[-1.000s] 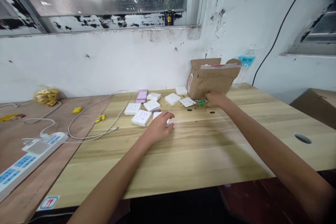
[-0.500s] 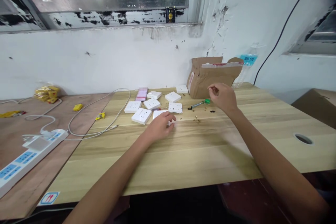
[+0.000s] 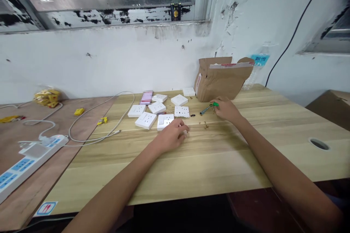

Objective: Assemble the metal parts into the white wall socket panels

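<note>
Several white socket panels lie on the wooden table, among them a square one and a flat perforated plate. My left hand hovers or rests just in front of the panel, fingers curled; something small and pale, too small to name, is at its fingertips. The fingers of my right hand are closed at the green handle of a screwdriver, whose dark tip points down and left. Small brass pieces and small black parts lie between the hands.
Behind my right hand stands an open brown paper bag, with a clear bottle beside it. On the left are a white cable, a power strip and yellow pieces. A round hole is at the right.
My right hand has come down from above the table onto the screwdriver's green handle, and the screwdriver has shifted slightly. My left hand has moved slightly right and nearer, uncovering more of one panel.
</note>
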A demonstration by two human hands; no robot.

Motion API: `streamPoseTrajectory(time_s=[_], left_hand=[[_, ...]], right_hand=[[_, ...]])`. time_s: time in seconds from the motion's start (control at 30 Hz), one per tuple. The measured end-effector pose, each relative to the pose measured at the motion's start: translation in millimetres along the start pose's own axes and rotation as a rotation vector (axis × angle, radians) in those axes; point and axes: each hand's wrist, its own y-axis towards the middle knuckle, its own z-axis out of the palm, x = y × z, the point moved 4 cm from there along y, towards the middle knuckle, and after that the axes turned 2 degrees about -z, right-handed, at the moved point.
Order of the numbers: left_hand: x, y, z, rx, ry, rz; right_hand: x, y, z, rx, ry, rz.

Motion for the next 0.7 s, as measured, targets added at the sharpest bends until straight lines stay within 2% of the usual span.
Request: streamPoseTrajectory(time_s=[0.13, 0.27, 0.4, 0.5, 0.7], left_hand=[[8, 2, 4.9, 0.029, 0.02, -0.043], [8, 2, 5.9, -0.011, 0.016, -0.1], [-6, 3, 7.6, -0.079, 0.007, 0.008], [-11, 7, 12.5, -0.042, 0.017, 0.092], [9, 12, 16.5, -0.016, 0.012, 0.104]], right_hand=[[-12, 2, 18, 0.098, -0.035, 0.039], [-9, 4, 21, 0.119, -0.017, 0.05], [6, 6, 24, 0.092, 0.032, 0.089], [18, 8, 29, 0.103, 0.055, 0.117], [26, 12, 32, 0.099, 0.145, 0.07]])
